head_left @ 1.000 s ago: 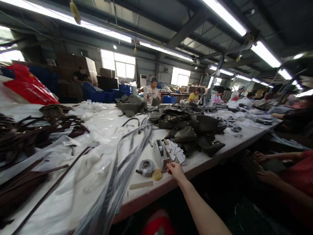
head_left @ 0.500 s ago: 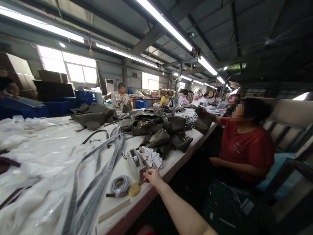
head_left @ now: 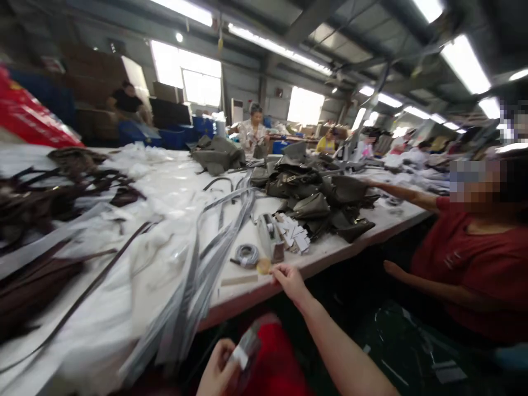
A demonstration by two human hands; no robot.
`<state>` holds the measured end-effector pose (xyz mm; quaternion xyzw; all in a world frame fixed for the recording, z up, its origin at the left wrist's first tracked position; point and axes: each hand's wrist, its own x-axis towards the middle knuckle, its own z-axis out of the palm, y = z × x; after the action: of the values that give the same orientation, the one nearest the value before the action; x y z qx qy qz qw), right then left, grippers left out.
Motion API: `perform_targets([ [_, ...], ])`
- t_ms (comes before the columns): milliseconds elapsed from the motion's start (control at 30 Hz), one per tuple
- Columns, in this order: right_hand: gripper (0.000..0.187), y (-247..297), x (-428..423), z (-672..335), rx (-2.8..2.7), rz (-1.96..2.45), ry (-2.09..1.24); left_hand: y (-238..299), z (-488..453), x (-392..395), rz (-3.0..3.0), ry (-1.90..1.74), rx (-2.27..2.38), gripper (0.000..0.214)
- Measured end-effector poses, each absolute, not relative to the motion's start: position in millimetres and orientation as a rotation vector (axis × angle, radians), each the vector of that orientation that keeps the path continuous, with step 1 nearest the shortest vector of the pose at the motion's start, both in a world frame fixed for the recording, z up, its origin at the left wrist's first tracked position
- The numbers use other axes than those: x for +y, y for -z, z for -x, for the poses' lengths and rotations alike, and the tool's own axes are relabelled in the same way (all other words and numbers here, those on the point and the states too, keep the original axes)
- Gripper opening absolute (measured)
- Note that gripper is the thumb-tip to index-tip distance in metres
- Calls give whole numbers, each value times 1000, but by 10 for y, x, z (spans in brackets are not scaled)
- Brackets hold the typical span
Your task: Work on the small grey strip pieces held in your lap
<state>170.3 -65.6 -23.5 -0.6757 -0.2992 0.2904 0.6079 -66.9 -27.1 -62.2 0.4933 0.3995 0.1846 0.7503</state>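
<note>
My left hand (head_left: 223, 367) is low in the view, its fingers closed around a blurred grey bundle with a white band (head_left: 244, 352). My right hand (head_left: 291, 281) is at the table's edge with thumb and fingers pinched together; whatever is between the tips is too small to make out. Close to those fingertips are a yellowish tape roll (head_left: 263, 267) and the near end of a grey tape dispenser (head_left: 270, 239). Left of the roll lies a grey coil (head_left: 246, 256) with a white band. White card pieces (head_left: 293, 234) are piled beside the dispenser.
Dark grey bags (head_left: 311, 209) are heaped behind the dispenser. Long grey strips (head_left: 190, 280) run across the white table (head_left: 165, 187). Brown straps and bags (head_left: 37, 280) lie at left. A co-worker in red (head_left: 474, 247) sits at right, one arm reaching to the heap.
The view has swung left, and my left hand with the grey bundle has come into sight. My right hand has drawn back from the dispenser's end toward the table edge by the tape roll.
</note>
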Motion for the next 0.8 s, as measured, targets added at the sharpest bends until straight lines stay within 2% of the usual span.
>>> perform_targets([
  [67,41,208,-789,-1443,-743,1549,-806,661,732,-337,-1019,-522,867,43],
  [200,40,241,-986,-1051,-888,1575,-981,722,732,-363,-1032,-596,860,31],
  [467,40,338,-1162,-692,-959,1543,-1271,776,734,-382,-1054,-627,881,28],
  [800,49,606,-1130,-704,-871,1658,-1329,855,742,-408,-1074,-616,867,26],
])
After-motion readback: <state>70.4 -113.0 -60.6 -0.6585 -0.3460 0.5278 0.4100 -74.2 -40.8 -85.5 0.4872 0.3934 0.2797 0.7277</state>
